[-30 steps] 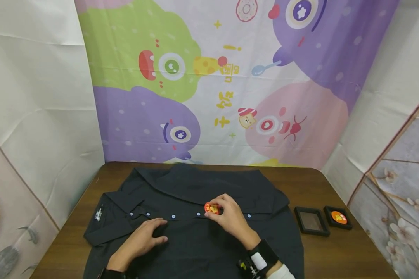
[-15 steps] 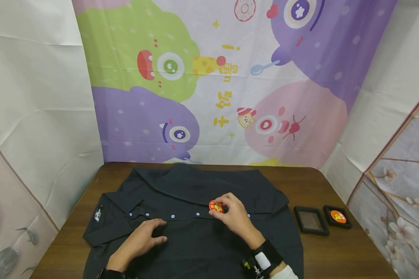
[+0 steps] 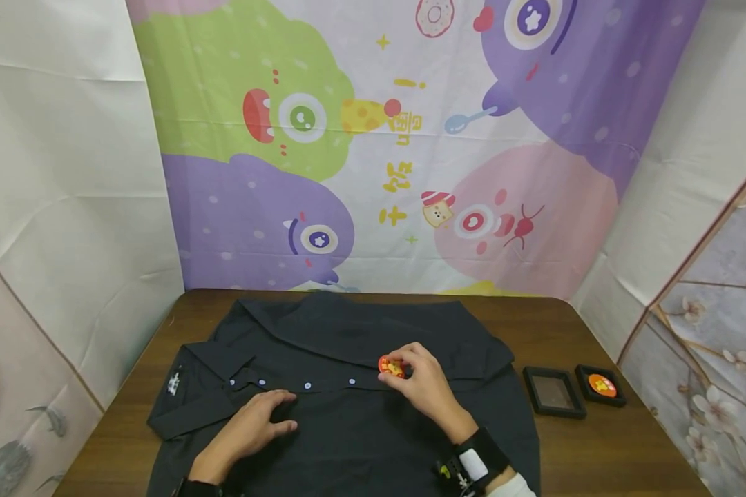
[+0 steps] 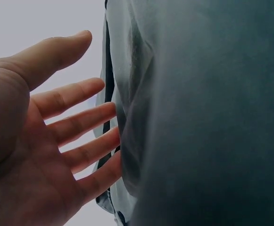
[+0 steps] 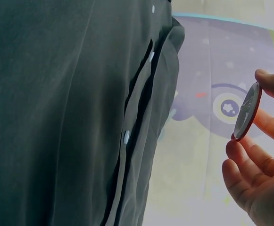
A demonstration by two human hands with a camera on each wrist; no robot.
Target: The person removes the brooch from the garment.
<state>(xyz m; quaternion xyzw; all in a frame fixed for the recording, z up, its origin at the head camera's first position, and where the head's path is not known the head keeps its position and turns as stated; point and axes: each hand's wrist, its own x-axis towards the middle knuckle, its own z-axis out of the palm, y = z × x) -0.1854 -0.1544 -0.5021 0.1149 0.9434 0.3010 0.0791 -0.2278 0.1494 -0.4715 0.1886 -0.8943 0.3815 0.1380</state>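
Note:
A round red badge with a yellow figure (image 3: pixel 391 366) is pinched by its rim between the thumb and fingers of my right hand (image 3: pixel 424 382). In the right wrist view the badge (image 5: pixel 247 112) turns its pale back to the camera and is held apart from the cloth. Beneath both hands a black shirt (image 3: pixel 348 435) lies spread on the table, with a row of pale buttons. My left hand (image 3: pixel 253 426) rests over the shirt's left part, its fingers extended. In the left wrist view that hand (image 4: pixel 56 127) has spread fingers with the fingertips at the cloth.
To the right of the shirt, a black frame with a clear pane (image 3: pixel 555 393) lies on the brown table (image 3: pixel 590 449). Beside it sits a second black frame (image 3: pixel 601 385) showing an orange round badge. A cartoon cloth (image 3: pixel 373 262) hangs behind the table.
My right hand has moved a little to the right with the badge, which now shows slightly farther along the button row. The left hand has stayed in place.

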